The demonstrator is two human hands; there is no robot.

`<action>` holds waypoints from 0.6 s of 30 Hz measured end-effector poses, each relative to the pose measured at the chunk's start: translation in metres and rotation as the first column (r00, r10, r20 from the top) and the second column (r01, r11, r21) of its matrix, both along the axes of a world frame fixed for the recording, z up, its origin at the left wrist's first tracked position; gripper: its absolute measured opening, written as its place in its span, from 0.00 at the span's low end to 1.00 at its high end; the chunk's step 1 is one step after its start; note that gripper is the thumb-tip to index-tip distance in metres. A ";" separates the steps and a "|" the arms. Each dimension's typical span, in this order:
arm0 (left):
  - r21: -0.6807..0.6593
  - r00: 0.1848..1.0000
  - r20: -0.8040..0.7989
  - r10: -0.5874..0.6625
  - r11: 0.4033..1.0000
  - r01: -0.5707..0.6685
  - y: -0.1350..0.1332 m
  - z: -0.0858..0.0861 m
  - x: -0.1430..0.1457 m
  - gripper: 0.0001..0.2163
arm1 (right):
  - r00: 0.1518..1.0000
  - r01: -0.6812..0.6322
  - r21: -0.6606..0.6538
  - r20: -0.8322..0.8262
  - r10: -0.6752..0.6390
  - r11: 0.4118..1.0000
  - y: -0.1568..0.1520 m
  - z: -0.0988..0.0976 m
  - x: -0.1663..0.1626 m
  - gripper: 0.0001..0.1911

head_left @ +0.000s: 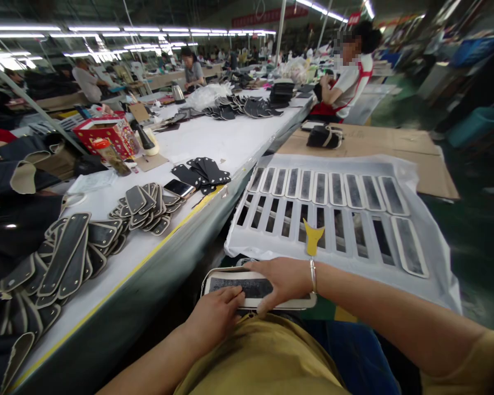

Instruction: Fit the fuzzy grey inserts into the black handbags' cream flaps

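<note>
On my lap lies an elongated piece (218, 283) with a pale rim and a dark, rough-looking middle panel. My left hand (222, 308) rests on the dark panel, its fingers laid flat and close together. Across the same piece spreads my right hand (286, 281), with the thumb at the near side and the fingers towards the far edge. Its palm hides part of the panel. A thin bracelet (313, 276) circles the right wrist, and a yellow forked shape (313, 237) shows just beyond it.
Right of the table (214, 137), a white sheet (430, 241) carries rows of dark pale-rimmed strips (354, 191) and long slots. Table items include heaped dark strips (63, 255), a phone (180, 188), black pieces (208, 171) and a red box (107, 134). A co-worker (349, 77) sits beyond cardboard (379, 145).
</note>
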State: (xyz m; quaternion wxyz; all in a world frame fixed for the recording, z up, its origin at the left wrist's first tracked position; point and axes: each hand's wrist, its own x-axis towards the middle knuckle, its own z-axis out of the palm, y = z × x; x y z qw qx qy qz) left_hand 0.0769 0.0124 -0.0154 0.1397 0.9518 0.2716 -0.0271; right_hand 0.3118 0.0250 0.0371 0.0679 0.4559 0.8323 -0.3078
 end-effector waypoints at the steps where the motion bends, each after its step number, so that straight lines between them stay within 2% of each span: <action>1: 0.005 1.000 -0.016 -0.007 1.000 0.007 -0.001 0.001 -0.002 0.20 | 0.999 0.054 -0.050 0.009 -0.054 0.997 0.002 0.006 0.009 0.43; 4: 0.057 0.997 -0.070 -0.040 0.997 0.044 -0.008 -0.001 -0.002 0.24 | 0.981 0.184 -0.115 0.085 -0.175 0.976 0.000 0.018 0.037 0.28; 6: 0.104 0.994 -0.102 -0.042 0.993 0.053 -0.013 -0.003 0.003 0.25 | 0.970 0.236 -0.120 0.092 -0.226 0.964 -0.008 0.016 0.049 0.21; 9: 0.160 0.990 -0.136 -0.033 0.986 0.055 -0.020 -0.002 0.019 0.22 | 0.937 0.346 -0.088 0.069 -0.341 0.934 -0.022 0.005 0.054 0.23; 12: 0.168 0.990 -0.077 -0.120 0.977 0.131 -0.025 0.001 0.041 0.24 | 0.902 0.433 -0.058 0.024 -0.432 0.900 -0.031 -0.004 0.049 0.28; 15: 0.137 0.981 -0.016 -0.196 0.971 0.196 -0.030 -0.001 0.061 0.30 | 0.896 0.444 -0.050 0.000 -0.445 0.895 -0.037 -0.005 0.044 0.31; 18: 0.106 0.981 -0.028 -0.190 0.976 0.192 -0.031 -0.008 0.070 0.28 | 0.891 0.452 -0.062 -0.021 -0.454 0.890 -0.041 -0.004 0.042 0.33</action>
